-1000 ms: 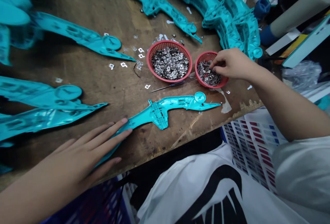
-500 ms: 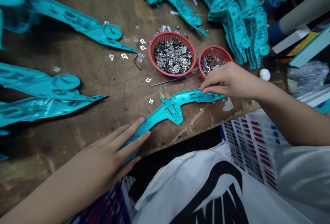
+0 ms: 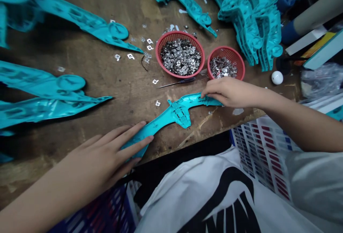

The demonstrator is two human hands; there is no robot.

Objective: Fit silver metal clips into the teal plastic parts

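Note:
A long teal plastic shell part (image 3: 175, 113) lies near the front edge of the wooden table (image 3: 112, 83). My left hand (image 3: 107, 158) lies flat on its near end, fingers stretched out. My right hand (image 3: 227, 92) rests on the part's far end with the fingertips pinched together; what they hold is too small to name. Just behind that hand stands a small red basket (image 3: 227, 65) of small metal pieces, and beside it a larger red basket (image 3: 180, 54) of flat metal clips.
More teal shell parts lie at the left (image 3: 48, 99), at the top (image 3: 184, 0), and stacked at the back right (image 3: 254, 18). Loose metal clips (image 3: 144, 47) and a thin screwdriver (image 3: 177, 82) lie near the baskets. A white ball (image 3: 277, 77) sits at the right.
My right hand left the small red basket and came down onto the far end of the teal part. The part shifted slightly. My left hand stayed on its near end.

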